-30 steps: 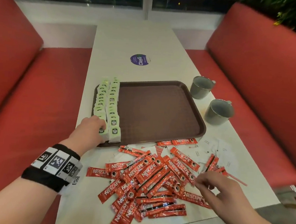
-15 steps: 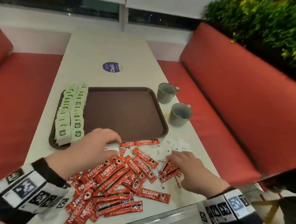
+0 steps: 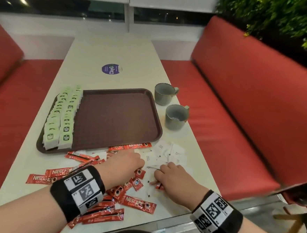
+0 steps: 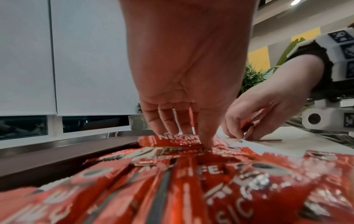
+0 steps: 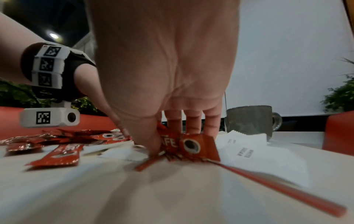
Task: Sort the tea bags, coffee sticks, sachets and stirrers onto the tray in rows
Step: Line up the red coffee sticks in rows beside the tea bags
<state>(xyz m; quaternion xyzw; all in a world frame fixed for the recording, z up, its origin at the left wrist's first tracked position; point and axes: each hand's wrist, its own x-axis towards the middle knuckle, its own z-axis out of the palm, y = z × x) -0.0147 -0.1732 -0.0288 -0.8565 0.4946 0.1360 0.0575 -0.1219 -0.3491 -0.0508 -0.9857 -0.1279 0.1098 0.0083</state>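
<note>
A brown tray (image 3: 116, 121) holds two rows of green and white tea bags (image 3: 65, 117) along its left side. Red coffee sticks (image 3: 139, 204) lie scattered on the table in front of it, with white sachets (image 3: 175, 152) to their right. My left hand (image 3: 127, 163) is down on the pile, and in the left wrist view its thumb and fingers pinch a coffee stick (image 4: 172, 138). My right hand (image 3: 165, 173) is close beside it and pinches coffee sticks (image 5: 189, 145) between thumb and fingers. A red stirrer (image 5: 277, 186) lies on the table under that hand.
Two grey cups (image 3: 164, 96) (image 3: 176, 118) stand right of the tray. A purple round sticker (image 3: 111, 69) is on the far tabletop. Red benches (image 3: 249, 114) flank the white table (image 3: 108, 47), whose front edge is just below my wrists.
My left hand left the tea bags at the tray's near left corner and came right onto the coffee sticks. My right hand shifted toward it by the sachets. The head view swung right.
</note>
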